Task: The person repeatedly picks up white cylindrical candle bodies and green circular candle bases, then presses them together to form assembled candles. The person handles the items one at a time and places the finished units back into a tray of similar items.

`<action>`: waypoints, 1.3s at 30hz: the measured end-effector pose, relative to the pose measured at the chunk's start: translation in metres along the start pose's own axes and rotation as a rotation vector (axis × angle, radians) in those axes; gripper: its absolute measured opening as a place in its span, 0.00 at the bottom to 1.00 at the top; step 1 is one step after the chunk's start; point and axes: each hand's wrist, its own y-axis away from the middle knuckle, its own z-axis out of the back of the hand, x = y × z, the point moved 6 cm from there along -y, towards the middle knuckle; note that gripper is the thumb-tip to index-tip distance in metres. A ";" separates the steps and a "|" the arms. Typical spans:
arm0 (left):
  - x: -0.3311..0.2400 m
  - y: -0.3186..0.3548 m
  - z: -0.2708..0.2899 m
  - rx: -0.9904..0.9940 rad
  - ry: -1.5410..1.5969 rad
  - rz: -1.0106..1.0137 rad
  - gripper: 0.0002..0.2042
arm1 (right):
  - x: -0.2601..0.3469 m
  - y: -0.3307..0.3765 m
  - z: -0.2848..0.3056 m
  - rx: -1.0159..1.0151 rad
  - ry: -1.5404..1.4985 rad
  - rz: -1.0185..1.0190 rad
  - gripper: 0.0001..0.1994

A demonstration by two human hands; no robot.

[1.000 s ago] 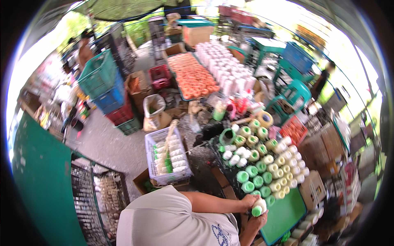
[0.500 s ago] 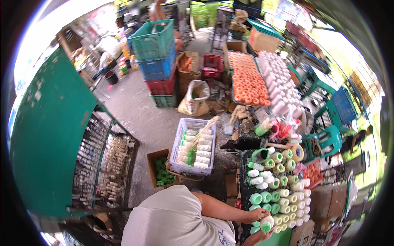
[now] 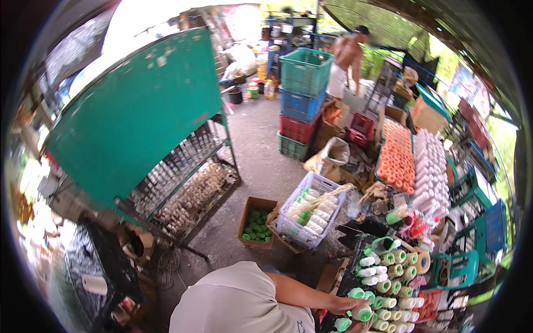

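Low at the right, my left hand has its fingers closed on a pale cylinder with a green end, which looks like a candle. My right hand grips the same cylinder from below; the picture's lower edge and the cylinder hide part of it. Both hands are over a dark-edged table crowded with rows of similar pieces. Mint-green cylinders stand closest to my hands, and pale yellow ones fill the rows to their right.
A lilac crate holds white and green cylinders under a string bundle. Beside it stands a cardboard box of green pieces. Stacked crates, a green-panelled rack, orange pieces and teal chairs surround the floor. A person stands far back.
My view has swung left, so the surroundings sit farther right and the table is partly cut off below. The person at the back now shows more fully. Both hands still hold the cylinder.
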 end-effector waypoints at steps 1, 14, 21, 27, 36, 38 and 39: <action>0.003 0.006 0.001 -0.075 -0.063 0.005 0.39 | 0.000 0.000 -0.003 0.055 -0.014 -0.010 0.25; -0.016 0.111 0.010 -0.274 0.280 -0.561 0.18 | -0.035 0.052 -0.076 0.637 -0.249 -0.245 0.26; 0.000 0.115 0.005 -0.258 0.361 -0.659 0.19 | -0.058 0.061 -0.061 0.679 -0.342 -0.344 0.27; 0.001 0.149 -0.040 -0.246 0.258 -0.728 0.24 | -0.054 0.076 -0.025 0.738 -0.253 -0.266 0.32; 0.020 0.126 -0.066 -0.265 0.300 -0.478 0.26 | 0.020 0.101 -0.005 0.475 -0.246 -0.035 0.31; 0.024 0.118 -0.074 -0.223 0.271 -0.438 0.28 | 0.020 0.105 0.012 0.416 -0.231 -0.031 0.31; 0.028 0.115 -0.078 -0.223 0.254 -0.413 0.28 | 0.021 0.107 0.018 0.389 -0.223 -0.030 0.32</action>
